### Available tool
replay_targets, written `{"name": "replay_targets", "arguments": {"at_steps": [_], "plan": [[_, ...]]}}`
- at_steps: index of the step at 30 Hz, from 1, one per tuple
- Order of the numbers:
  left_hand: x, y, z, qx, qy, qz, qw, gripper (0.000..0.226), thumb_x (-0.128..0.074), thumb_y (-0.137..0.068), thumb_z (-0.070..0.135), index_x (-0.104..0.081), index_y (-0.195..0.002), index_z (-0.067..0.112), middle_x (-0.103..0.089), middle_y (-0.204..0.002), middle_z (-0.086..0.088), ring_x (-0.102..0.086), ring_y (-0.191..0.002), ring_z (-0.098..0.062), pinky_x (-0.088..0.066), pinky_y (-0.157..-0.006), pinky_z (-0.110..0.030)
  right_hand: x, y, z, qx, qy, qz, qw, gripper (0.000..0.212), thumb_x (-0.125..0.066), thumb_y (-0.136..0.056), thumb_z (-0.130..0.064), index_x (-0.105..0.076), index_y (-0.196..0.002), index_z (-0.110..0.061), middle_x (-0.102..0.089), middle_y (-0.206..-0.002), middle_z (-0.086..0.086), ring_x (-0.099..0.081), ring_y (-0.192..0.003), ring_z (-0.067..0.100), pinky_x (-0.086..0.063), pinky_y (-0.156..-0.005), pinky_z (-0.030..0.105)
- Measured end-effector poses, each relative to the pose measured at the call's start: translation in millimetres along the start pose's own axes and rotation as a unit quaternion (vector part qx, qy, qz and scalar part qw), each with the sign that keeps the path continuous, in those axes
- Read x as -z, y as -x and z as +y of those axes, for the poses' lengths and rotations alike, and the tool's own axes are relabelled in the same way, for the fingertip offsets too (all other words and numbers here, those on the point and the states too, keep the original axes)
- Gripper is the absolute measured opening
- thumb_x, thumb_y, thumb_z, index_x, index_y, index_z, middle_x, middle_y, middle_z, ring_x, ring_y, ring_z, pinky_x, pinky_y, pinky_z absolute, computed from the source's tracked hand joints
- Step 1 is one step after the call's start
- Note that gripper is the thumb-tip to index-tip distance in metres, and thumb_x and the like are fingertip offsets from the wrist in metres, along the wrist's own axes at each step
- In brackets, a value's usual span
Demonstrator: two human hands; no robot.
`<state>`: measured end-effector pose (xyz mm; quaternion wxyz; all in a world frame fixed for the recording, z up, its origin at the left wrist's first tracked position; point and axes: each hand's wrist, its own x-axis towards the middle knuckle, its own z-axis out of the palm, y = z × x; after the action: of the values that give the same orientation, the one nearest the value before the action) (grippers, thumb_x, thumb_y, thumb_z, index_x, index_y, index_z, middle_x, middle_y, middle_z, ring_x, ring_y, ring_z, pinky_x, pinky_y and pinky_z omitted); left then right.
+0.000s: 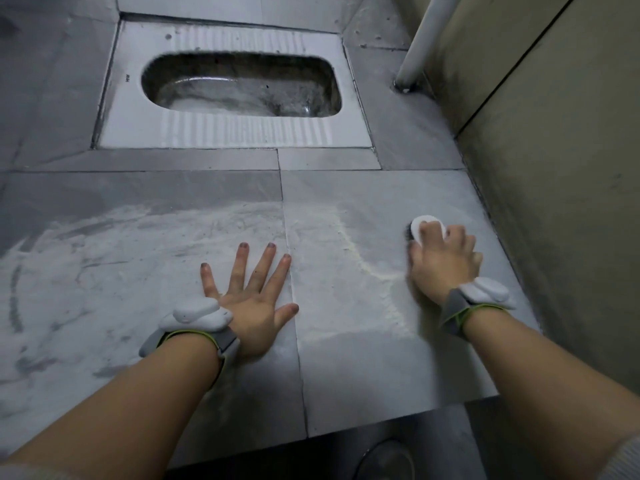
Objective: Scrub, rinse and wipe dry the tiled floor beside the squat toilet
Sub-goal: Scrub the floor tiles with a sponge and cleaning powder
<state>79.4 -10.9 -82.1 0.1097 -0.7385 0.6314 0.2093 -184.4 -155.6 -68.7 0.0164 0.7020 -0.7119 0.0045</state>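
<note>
The grey tiled floor (346, 358) in front of the white squat toilet (239, 84) is smeared with whitish powder or foam, thickest on the left tile. My left hand (251, 299) lies flat on the floor with its fingers spread, straddling a grout line. My right hand (445, 261) grips a white scrub brush (424, 226) with dark bristles and presses it on the right tile near the wall. Both wrists wear white devices on grey straps.
A beige partition wall (554, 168) runs along the right side. A white pipe (420, 43) enters the floor at the back right. The tiled platform ends in a step (381, 424) near me, with a round floor drain (386, 462) below it.
</note>
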Motion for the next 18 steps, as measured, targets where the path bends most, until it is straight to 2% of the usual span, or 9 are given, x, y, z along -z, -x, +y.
{"name": "replay_targets", "arguments": {"at_steps": [3,5,8,9,11,13,14,16,18], "plan": [[2,-5,-7,-0.004,0.008,0.007,1.000,0.072,-0.012,-0.091,0.070,0.032,-0.142,0.044,0.042,-0.149,0.018,0.041,-0.139,-0.020,0.021,-0.107,-0.067,0,18,-29,0.001,-0.017,-0.017,1.000,0.035,-0.042,-0.095,-0.045,-0.044,-0.121,-0.021,-0.040,-0.125,0.020,-0.039,-0.111,0.040,-0.033,-0.091,0.050],[4,-8,-12,-0.002,0.010,-0.002,1.000,0.072,-0.012,-0.092,0.070,0.031,-0.143,0.044,0.043,-0.149,0.018,0.042,-0.138,-0.020,0.022,-0.106,-0.066,2,29,-45,0.059,-0.025,-0.025,0.998,0.035,-0.042,-0.096,-0.044,-0.045,-0.123,-0.023,-0.039,-0.126,0.018,-0.039,-0.110,0.039,-0.033,-0.089,0.048],[1,-7,-8,0.002,0.019,0.007,1.000,0.072,-0.012,-0.091,0.070,0.030,-0.144,0.044,0.044,-0.147,0.019,0.041,-0.139,-0.020,0.022,-0.107,-0.067,11,33,-17,0.169,-0.030,-0.067,0.983,0.036,-0.045,-0.096,-0.045,-0.045,-0.127,-0.028,-0.038,-0.129,0.012,-0.039,-0.112,0.037,-0.034,-0.092,0.047],[2,-8,-8,-0.002,0.017,0.003,1.000,0.072,-0.012,-0.092,0.070,0.030,-0.144,0.044,0.044,-0.147,0.018,0.041,-0.139,-0.020,0.021,-0.107,-0.067,12,26,-7,0.170,-0.040,-0.073,0.982,0.037,-0.046,-0.095,-0.045,-0.045,-0.128,-0.029,-0.038,-0.130,0.011,-0.038,-0.114,0.037,-0.034,-0.094,0.047],[-2,10,3,-0.022,0.022,-0.006,0.999,0.072,-0.012,-0.092,0.069,0.030,-0.144,0.044,0.044,-0.146,0.019,0.040,-0.139,-0.020,0.021,-0.107,-0.067,20,39,15,0.079,-0.040,-0.077,0.993,0.037,-0.048,-0.095,-0.044,-0.046,-0.128,-0.026,-0.039,-0.130,0.013,-0.038,-0.117,0.038,-0.033,-0.098,0.048],[-5,11,3,-0.015,0.022,0.002,1.000,0.071,-0.013,-0.092,0.069,0.030,-0.144,0.044,0.045,-0.143,0.019,0.039,-0.140,-0.020,0.019,-0.108,-0.067,17,47,1,-0.027,-0.068,-0.061,0.995,0.036,-0.048,-0.094,-0.043,-0.045,-0.124,-0.023,-0.039,-0.128,0.016,-0.038,-0.116,0.039,-0.032,-0.096,0.049],[-4,11,2,-0.009,0.020,0.004,1.000,0.071,-0.012,-0.092,0.069,0.029,-0.144,0.044,0.045,-0.142,0.019,0.039,-0.140,-0.020,0.019,-0.108,-0.067,15,53,-11,-0.043,-0.056,-0.048,0.996,0.035,-0.047,-0.095,-0.043,-0.045,-0.123,-0.022,-0.040,-0.127,0.017,-0.039,-0.114,0.040,-0.033,-0.094,0.049],[-4,10,-2,0.005,0.021,0.012,1.000,0.069,-0.011,-0.093,0.068,0.027,-0.145,0.045,0.044,-0.142,0.020,0.037,-0.141,-0.019,0.018,-0.109,-0.067,13,59,-20,-0.001,-0.043,-0.059,0.997,0.035,-0.046,-0.095,-0.043,-0.044,-0.124,-0.022,-0.039,-0.127,0.016,-0.039,-0.114,0.039,-0.033,-0.094,0.049],[-4,9,2,0.015,0.037,0.023,0.999,0.064,-0.008,-0.093,0.065,0.024,-0.146,0.046,0.040,-0.144,0.022,0.034,-0.143,-0.017,0.019,-0.109,-0.065,18,52,2,0.052,-0.043,-0.096,0.993,0.037,-0.045,-0.096,-0.044,-0.043,-0.127,-0.024,-0.037,-0.129,0.014,-0.037,-0.116,0.038,-0.031,-0.098,0.048]]}}
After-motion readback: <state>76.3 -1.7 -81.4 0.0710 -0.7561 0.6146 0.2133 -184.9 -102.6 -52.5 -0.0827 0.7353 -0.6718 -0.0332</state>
